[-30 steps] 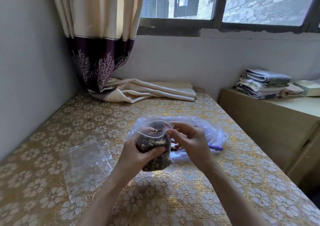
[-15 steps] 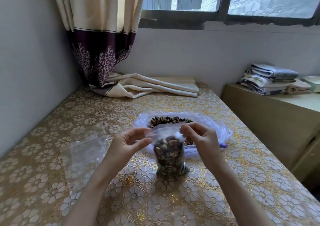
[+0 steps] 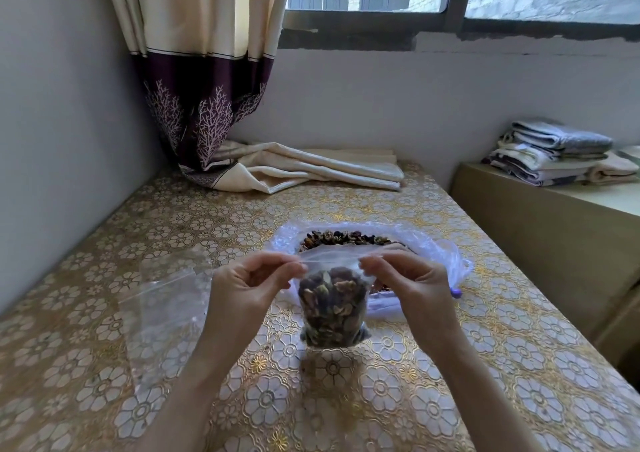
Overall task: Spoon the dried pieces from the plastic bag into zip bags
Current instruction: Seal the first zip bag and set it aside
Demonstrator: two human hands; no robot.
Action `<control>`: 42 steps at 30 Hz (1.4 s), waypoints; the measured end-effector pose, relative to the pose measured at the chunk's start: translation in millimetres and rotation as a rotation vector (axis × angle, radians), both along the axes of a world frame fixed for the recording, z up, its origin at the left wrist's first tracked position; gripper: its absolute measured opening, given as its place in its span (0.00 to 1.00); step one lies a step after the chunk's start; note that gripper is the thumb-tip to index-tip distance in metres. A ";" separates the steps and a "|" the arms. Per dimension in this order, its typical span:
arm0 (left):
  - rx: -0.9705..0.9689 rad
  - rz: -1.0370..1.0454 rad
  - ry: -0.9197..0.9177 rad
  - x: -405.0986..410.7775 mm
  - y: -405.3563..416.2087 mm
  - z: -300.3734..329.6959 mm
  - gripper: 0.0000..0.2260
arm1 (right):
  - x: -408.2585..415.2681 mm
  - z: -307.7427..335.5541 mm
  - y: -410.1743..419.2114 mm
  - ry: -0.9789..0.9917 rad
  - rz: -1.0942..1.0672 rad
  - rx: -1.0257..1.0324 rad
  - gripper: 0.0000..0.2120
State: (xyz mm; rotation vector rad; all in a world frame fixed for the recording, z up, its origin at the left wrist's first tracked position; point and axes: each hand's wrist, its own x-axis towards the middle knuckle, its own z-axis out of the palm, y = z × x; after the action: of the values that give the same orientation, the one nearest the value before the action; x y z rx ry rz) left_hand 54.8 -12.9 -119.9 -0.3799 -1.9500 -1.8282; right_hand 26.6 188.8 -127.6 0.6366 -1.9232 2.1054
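Surface (image 3: 450, 365): flat top covered with a gold oilcloth of white flower medallions, set into the wall corner below the window. Far end: folded cream cloth (image 3: 311, 171) lying across it, touching the purple-hemmed curtain's bottom (image 3: 204, 146). Centre: open translucent plastic bag (image 3: 429, 243) holding brown dried pieces (image 3: 343, 237). Left: empty clear zip bags (image 3: 162, 302), lying flat. Near the centre: filled clear zip bag (image 3: 332, 313), upright; base contact with the surface cannot be told.
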 end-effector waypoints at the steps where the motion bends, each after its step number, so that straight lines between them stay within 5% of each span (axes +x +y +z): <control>1: -0.014 -0.017 -0.040 -0.5 -0.4 -0.4 0.06 | -0.1 -0.6 0.7 -0.009 0.017 0.042 0.07; 5: -0.049 -0.032 -0.170 -2.5 -1.5 -6.3 0.05 | 1.3 -7.2 5.2 -0.060 0.001 0.196 0.11; 22: -0.054 -0.062 -0.181 1.6 -14.7 2.0 0.05 | 6.3 -7.7 -0.9 -0.198 -0.032 -0.090 0.05; 42: -0.230 0.023 -0.065 -0.2 -4.5 -5.0 0.02 | 5.5 -5.2 -2.6 -0.051 0.034 0.045 0.05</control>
State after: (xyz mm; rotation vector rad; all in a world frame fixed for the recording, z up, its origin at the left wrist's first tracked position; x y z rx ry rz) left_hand 54.7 -17.4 -124.8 -0.3720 -2.2077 -1.6252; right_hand 32.1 186.2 -132.9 0.6345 -2.0062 2.1234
